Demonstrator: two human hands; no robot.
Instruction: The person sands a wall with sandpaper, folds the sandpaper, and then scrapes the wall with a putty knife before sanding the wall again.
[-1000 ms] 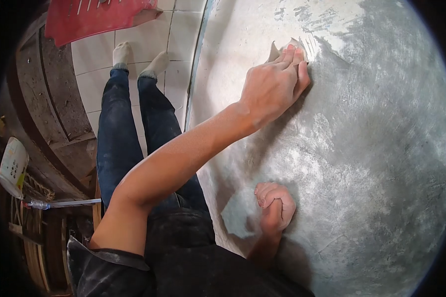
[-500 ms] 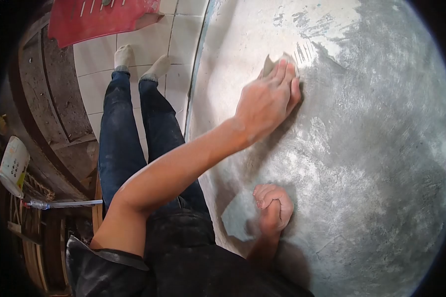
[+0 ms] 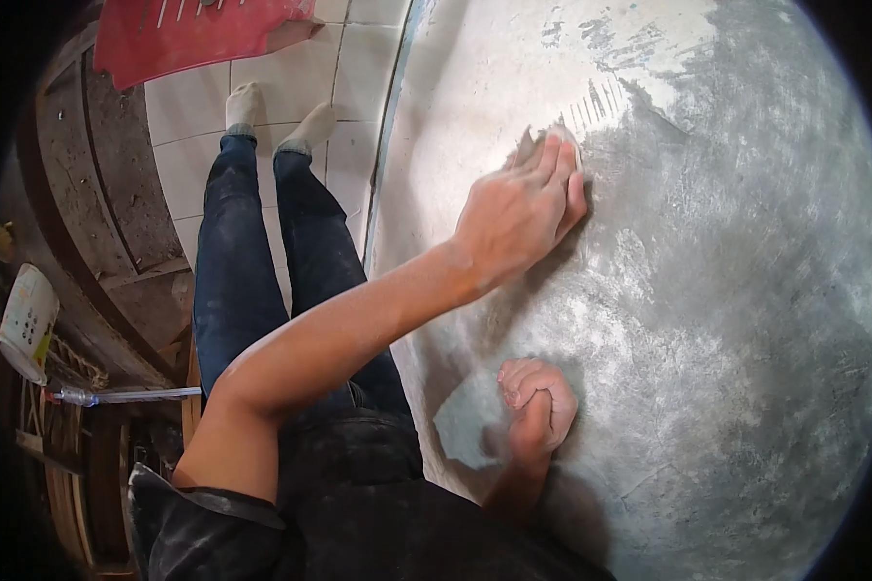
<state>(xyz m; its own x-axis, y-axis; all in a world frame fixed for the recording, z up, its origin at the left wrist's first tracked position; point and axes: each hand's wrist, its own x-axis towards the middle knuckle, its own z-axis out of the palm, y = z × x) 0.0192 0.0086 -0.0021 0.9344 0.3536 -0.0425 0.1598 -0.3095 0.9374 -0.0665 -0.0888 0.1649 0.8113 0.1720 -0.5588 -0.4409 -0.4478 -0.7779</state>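
while the left hand (image 3: 515, 211) holds a sandpaper-like sheet (image 3: 524, 148) against the plastered wall (image 3: 736, 290), the right hand (image 3: 543, 402) is clenched nearer the torso (image 3: 358, 504), and the sheet's raised corner could tear if snagged on ridged plaster (image 3: 597, 104).

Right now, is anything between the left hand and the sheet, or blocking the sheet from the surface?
Nothing visible. The left hand lies directly over the sheet, against the surface. The curled right hand is well apart. What's beneath the fingers is hidden.
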